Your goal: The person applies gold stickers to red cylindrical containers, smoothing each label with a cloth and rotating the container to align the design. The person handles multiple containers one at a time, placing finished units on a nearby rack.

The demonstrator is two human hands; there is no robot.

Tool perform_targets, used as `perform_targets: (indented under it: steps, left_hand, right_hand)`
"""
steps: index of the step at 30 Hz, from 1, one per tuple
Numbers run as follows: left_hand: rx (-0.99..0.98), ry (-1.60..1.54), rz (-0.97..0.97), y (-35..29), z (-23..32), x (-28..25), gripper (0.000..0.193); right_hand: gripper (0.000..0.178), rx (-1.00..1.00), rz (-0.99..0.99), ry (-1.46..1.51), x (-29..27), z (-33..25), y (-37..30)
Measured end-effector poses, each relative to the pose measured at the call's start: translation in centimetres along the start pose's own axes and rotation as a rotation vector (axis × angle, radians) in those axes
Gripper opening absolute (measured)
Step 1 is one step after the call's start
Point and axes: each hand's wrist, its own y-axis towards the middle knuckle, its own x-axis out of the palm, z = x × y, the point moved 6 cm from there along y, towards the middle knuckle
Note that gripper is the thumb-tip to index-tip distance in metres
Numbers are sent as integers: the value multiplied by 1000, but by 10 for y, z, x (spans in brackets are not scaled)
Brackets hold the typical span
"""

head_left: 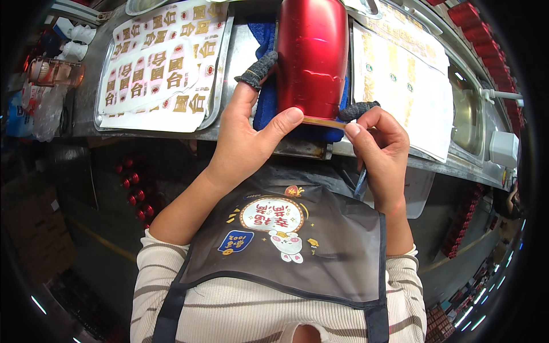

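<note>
A shiny red metallic bottle [311, 63] lies in front of me on a blue cloth [264, 108], its near end toward me. My left hand [246, 126] is closed on its left side, the thumb pressed at the near rim and a finger in a dark grey knit cover [258, 70] against the wall. At the right of that rim, my right hand [382, 143] pinches the end of a thin gold strip [323, 122] that runs along the edge. Another grey finger cover [358, 110] is on the right hand. A slim bluish tool [361, 183] sticks down from its palm.
Left of the bottle, a metal tray [217, 94] holds sheets of gold-printed decals [160, 63]. More printed sheets [400, 80] lie to the right, beside a metal basin [468, 114] and a white box [504, 150]. A jar [56, 72] stands far left. Red bottles [132, 180] stand below the bench.
</note>
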Motion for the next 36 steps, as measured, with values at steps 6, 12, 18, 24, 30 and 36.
perform_targets:
  steps: [6,12,18,24,30,36]
  left_hand:
    - [7,34,10,1,-1,3,69]
    - [-9,13,19,-1,2,6,68]
    - [5,-20,36,-4,-3,0,66]
    - [266,636,11,-34,28,-2,40]
    - [339,922,43,-42,28,12,32]
    - [290,920,62,-50,10,0,29]
  right_hand:
    - [16,29,8,3,-3,4,4]
    - [16,21,11,-1,-2,8,5]
    - [15,90,-8,-15,0,10,7]
    - [21,97,-10,3,1,12,10]
    - [26,5,6,-178,15,10,15]
    - [28,-17,-8,-241,13,7,15]
